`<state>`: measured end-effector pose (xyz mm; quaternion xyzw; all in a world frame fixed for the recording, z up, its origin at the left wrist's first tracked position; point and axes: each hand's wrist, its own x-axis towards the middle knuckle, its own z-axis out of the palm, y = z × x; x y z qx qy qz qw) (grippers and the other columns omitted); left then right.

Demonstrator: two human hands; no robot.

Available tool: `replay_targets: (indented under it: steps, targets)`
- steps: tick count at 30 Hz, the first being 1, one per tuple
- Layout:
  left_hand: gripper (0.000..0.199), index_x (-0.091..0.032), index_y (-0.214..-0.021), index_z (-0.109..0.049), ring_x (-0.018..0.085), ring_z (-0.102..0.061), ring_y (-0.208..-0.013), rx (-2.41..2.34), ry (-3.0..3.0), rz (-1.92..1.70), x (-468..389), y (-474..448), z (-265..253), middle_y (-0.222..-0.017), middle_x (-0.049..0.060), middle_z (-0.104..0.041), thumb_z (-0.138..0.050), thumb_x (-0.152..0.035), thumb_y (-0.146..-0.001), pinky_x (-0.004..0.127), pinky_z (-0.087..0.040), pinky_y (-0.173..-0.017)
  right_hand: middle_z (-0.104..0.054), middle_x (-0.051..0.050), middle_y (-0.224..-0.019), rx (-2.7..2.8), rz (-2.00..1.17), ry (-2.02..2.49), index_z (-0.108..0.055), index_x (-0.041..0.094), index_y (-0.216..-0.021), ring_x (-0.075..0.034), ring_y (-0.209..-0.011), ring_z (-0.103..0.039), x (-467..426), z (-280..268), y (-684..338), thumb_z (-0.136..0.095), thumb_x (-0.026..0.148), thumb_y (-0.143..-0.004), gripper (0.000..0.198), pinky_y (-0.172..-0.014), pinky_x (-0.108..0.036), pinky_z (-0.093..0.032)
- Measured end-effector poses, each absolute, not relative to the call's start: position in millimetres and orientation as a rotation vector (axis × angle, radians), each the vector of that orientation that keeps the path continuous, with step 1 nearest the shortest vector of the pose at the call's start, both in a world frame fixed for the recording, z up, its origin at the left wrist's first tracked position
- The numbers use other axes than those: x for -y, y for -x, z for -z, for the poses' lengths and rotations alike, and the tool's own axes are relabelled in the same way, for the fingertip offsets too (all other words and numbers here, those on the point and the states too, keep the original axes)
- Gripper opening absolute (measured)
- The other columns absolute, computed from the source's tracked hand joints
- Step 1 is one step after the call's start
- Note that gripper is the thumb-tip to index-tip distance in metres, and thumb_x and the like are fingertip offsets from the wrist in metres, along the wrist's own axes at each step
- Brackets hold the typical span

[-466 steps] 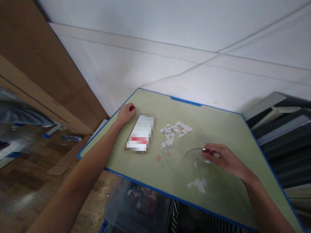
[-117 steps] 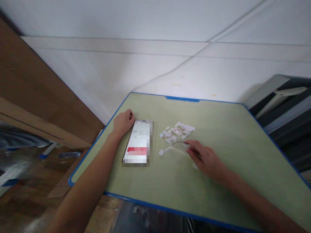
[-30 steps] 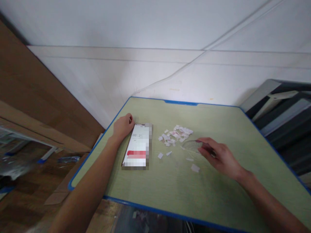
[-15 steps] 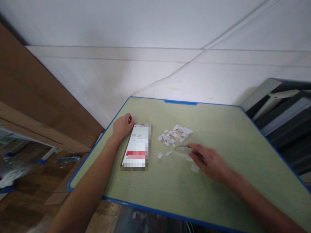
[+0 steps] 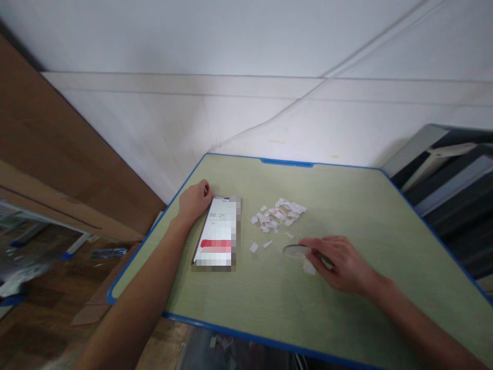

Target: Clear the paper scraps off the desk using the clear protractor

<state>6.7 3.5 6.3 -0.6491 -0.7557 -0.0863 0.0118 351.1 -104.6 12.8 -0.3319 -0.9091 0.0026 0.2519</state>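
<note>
In the head view my right hand [image 5: 339, 262] pinches a flat, clear piece with a curved edge [image 5: 296, 250] between thumb and fingers, low over the table. Its exact kind I cannot make out. A white paper scrap [image 5: 309, 267] lies under it, partly covered by my fingers. Farther back is a loose pile of small torn paper scraps [image 5: 279, 213], a few stray ones in front of it. My left hand [image 5: 195, 199] rests curled on the table at the far left. It is beside the upper end of a phone [image 5: 217, 228] showing a timer screen and a red bar.
The pale green table [image 5: 246, 303] has a blue rim and stands against a white wall [image 5: 162, 118]. Brown cardboard [image 5: 69, 139] leans at left. Dark folded panels [image 5: 458, 180] stand at right. Below the front edge, a clear container [image 5: 227, 352] holds paper scraps.
My right hand has moved slightly right and toward me with the clear piece, which now lies tilted differently. A small scrap shows where it was. My left hand and the phone stay put.
</note>
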Motion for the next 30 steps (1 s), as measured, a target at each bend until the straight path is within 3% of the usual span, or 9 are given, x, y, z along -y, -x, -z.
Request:
replay_targets:
  steps: [6, 11, 21, 30]
  targets:
    - [0.028, -0.019, -0.095, -0.06, 0.022, -0.064, -0.085, 2.348, 2.025, 0.267, -4.4, -5.7, -4.9, -0.092, 0.01, -0.07, -0.036, -0.031, -0.088, 0.029, -0.041, -0.067, -0.075, -0.004, -0.073, 2.514, -0.207, 0.838, -0.062, 0.019, -0.107, -0.016, -0.061, -0.069, 112.1, -5.2, -337.8, -0.041, 0.018, -0.096, 0.024, -0.062, -0.028, -0.052]
    - [0.027, -0.019, -0.095, -0.059, 0.022, -0.064, -0.084, 2.346, 2.028, 0.253, -3.2, -6.4, -6.9, -0.092, 0.009, -0.07, -0.036, -0.031, -0.088, 0.029, -0.041, -0.066, -0.076, -0.006, -0.078, 2.423, -0.197, 1.065, -0.06, 0.017, -0.112, -0.018, -0.062, -0.07, 105.5, 1.8, -336.2, -0.039, 0.02, -0.097, 0.026, -0.061, -0.028, -0.053]
    - [0.026, -0.02, -0.095, -0.059, 0.022, -0.064, -0.086, 2.347, 2.025, 0.26, -4.7, -4.6, -4.8, -0.093, 0.008, -0.071, -0.037, -0.031, -0.087, 0.029, -0.041, -0.066, -0.076, -0.007, -0.085, 2.437, -0.26, 1.052, -0.06, 0.02, -0.115, -0.018, -0.068, -0.07, 106.5, 5.7, -336.1, -0.042, 0.02, -0.095, 0.028, -0.067, -0.03, -0.055]
    - [0.026, -0.019, -0.095, -0.059, 0.022, -0.064, -0.086, 2.357, 2.032, 0.28, -5.5, -4.3, -4.3, -0.092, 0.009, -0.07, -0.037, -0.03, -0.087, 0.029, -0.041, -0.066, -0.075, -0.005, -0.074, 2.44, -0.134, 1.126, -0.062, 0.018, -0.11, -0.018, -0.062, -0.069, 98.8, 1.5, -337.2, -0.041, 0.021, -0.094, 0.027, -0.059, -0.027, -0.051]
